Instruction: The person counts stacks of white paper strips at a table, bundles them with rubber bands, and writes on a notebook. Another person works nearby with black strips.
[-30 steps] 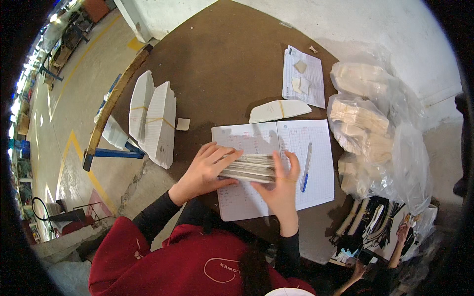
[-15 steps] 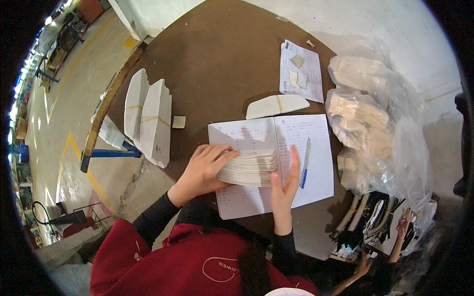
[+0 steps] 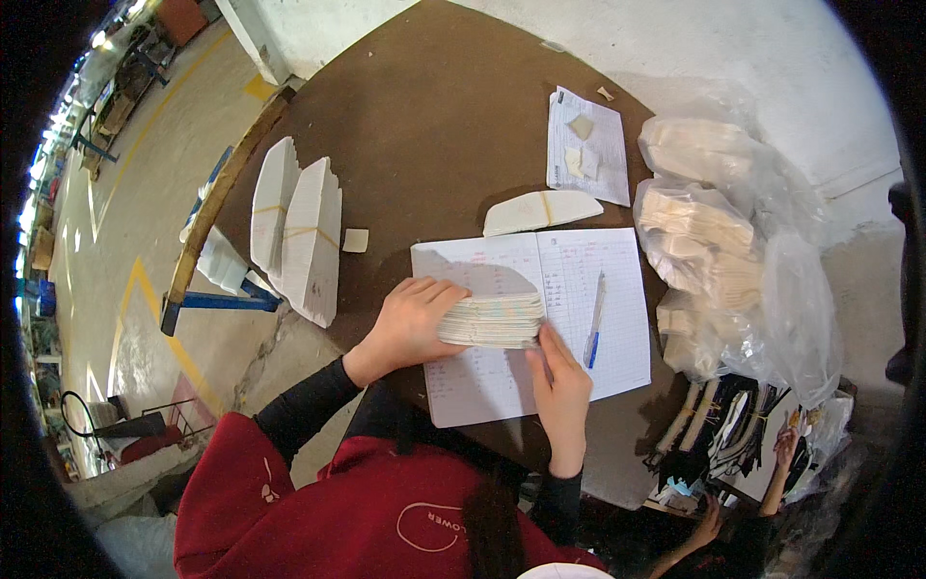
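A thick stack of white cut pieces (image 3: 494,320) is held above an open notebook (image 3: 482,396), its layered edges facing me. My left hand (image 3: 415,318) is closed round the left end of the stack. At the opposite end, my right hand (image 3: 559,381) has its fingertips pressed to the lower right corner, partly out of sight behind it. A pen (image 3: 597,323) with a blue end lies on the right page. Just beyond the notebook rests a banded white bundle (image 3: 540,209) with a curved edge.
Two banded white bundles (image 3: 311,241) stand at the table's left edge by a small pale square (image 3: 356,240). A printed sheet (image 3: 603,145) with scraps lies farther back. Plastic bags of cream pieces (image 3: 704,232) line the right side. Another person's hand (image 3: 711,521) shows at lower right.
The stack has tipped so its layered side shows more and its top less. My right hand has gone from spread fingers beside it to gripping its right corner.
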`<state>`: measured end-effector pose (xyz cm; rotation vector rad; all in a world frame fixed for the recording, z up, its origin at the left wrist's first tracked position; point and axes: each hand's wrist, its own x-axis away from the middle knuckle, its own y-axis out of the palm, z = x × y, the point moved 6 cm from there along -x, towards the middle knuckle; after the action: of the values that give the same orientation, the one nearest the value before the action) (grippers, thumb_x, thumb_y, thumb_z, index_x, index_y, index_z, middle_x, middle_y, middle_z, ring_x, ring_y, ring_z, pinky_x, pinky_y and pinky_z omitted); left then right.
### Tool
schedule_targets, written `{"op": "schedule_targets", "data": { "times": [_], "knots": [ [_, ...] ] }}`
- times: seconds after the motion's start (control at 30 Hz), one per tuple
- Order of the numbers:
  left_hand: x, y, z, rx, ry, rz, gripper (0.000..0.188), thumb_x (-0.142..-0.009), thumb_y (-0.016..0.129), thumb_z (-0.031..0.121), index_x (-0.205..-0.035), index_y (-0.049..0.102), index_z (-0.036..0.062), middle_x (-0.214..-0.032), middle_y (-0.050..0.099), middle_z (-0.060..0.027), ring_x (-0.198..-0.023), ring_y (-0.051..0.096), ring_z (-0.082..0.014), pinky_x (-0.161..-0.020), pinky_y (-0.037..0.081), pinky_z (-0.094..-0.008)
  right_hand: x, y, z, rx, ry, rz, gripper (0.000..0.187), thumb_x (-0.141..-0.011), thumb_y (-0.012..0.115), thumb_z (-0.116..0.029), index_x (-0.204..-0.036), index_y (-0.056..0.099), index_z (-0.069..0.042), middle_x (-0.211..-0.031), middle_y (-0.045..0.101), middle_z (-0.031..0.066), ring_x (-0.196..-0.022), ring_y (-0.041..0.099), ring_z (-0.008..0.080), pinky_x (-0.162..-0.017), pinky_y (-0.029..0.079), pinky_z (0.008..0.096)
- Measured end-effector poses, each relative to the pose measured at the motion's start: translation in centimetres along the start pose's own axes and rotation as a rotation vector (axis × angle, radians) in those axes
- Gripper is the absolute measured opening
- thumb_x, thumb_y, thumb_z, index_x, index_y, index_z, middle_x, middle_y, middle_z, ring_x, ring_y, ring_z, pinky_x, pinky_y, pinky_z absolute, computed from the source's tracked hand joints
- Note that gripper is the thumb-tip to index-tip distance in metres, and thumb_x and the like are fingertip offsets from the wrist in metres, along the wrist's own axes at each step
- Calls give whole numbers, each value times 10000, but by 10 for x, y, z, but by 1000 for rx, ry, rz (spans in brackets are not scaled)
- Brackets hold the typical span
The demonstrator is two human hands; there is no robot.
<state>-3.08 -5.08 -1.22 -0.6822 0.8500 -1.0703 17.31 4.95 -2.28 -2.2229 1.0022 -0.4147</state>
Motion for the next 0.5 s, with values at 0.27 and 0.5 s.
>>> {"op": "schedule_targets", "data": {
  "times": [0.27,0.5],
  "knots": [
    [17,1,-4,1046,-553,-240,673,-715,814,382,-1227,579,13,-1112,655,-140,-1000,634,-272,-886,494,-381,44,-48,20,-1132,-192,530,452,-753,401,158,-1111,626,-1,-1356,509,256,-1319,468,339,-1042,452,557],
    [98,49,75,2184,-815,-967,876,-818,727,463,-1452,335,2,-1340,523,-207,-1173,568,-314,-997,458,-424,42,11,-31,-1221,-28,-122,967,-718,823,-249,-1503,275,-114,-1526,311,230,-1356,409,361,-1062,423,488]
  ]
}}
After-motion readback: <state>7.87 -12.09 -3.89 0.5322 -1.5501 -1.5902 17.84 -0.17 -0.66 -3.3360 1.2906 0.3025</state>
